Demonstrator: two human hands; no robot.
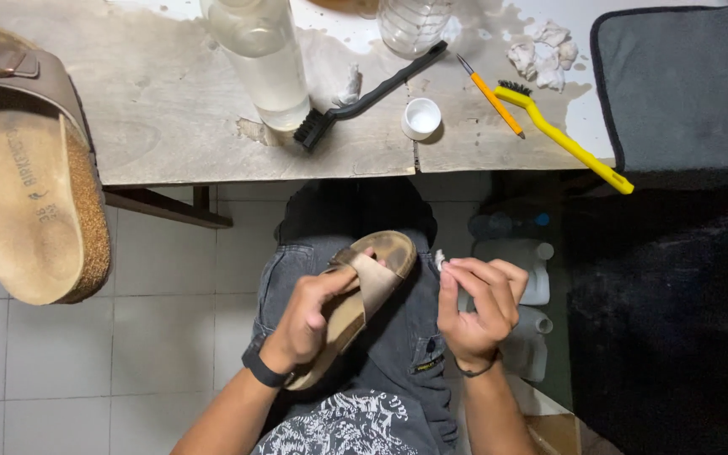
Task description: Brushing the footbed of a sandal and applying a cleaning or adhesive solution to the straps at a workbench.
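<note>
The left hand (309,316) is wrapped around the strap and middle of a tan sandal (362,295), which rests tilted across the person's lap over dark jeans, its toe end pointing up toward the surface (170,109). The right hand (478,307) is apart from it, just beside the sandal's toe, its fingertips pinched together on a small white wad (441,258). Each wrist carries one dark band. In this single head view, the count runs so: two sandals, the second sandal (27,168) lying at the left edge of the surface with its cork sole and worn footbed showing and a buckled strap at the top; two clear bottles, a tall bottle (263,55) with clear liquid standing near the middle and a ribbed bottle (413,21) behind it to the right; two brushes, a black brush (364,97) lying slantwise by the tall bottle and a yellow brush (562,139) reaching over the surface's front edge; one orange-handled tool (490,97) beside the yellow brush; one white cap (421,118) near the front edge; and a cluster of crumpled white wads (541,55) toward the back. A grey mat (684,84) with dark edging lies at the right. Below the surface, several pale plastic containers (537,282) stand on the floor; their number is hard to tell in the shadow.
</note>
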